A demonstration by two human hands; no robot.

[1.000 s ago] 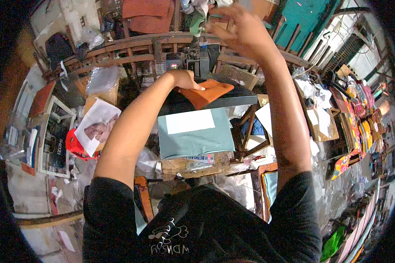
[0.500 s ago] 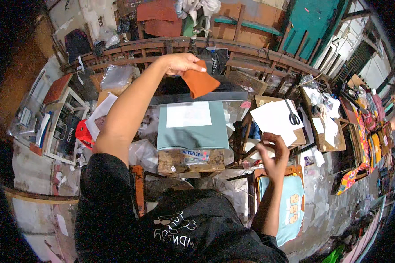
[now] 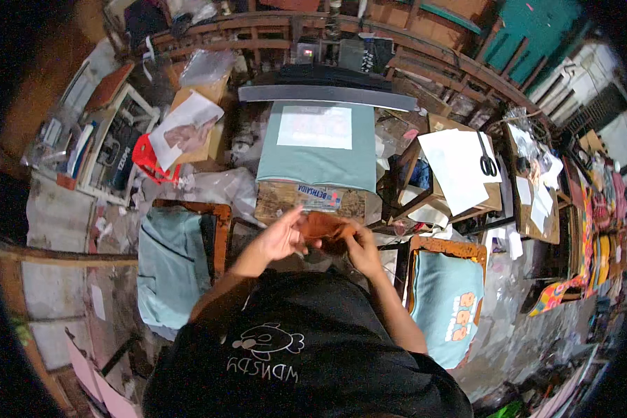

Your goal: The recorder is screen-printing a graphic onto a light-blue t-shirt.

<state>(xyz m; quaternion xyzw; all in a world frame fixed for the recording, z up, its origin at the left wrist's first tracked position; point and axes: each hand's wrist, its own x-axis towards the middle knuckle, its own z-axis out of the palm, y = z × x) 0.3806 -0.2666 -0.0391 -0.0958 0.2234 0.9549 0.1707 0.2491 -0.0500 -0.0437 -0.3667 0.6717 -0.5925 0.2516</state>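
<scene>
A small folded orange cloth is held low in front of my body, between both hands. My left hand has its thumb and fingers at the cloth's left edge, closed on it. My right hand pinches the other end. Just beyond them, a grey-green fabric piece lies flat on a wooden platen, with a white printed sheet on top. Behind that fabric runs a long dark flat bar.
On a stool to the right lie white papers and black scissors. A printed light-blue shirt covers a right-hand chair; grey-green fabric drapes a left-hand one. A red plastic item sits by a cardboard box at left.
The orange cloth has come from above the far bar down near my body. My right hand has moved left to grip it. My view has shifted, showing the left chair's fabric.
</scene>
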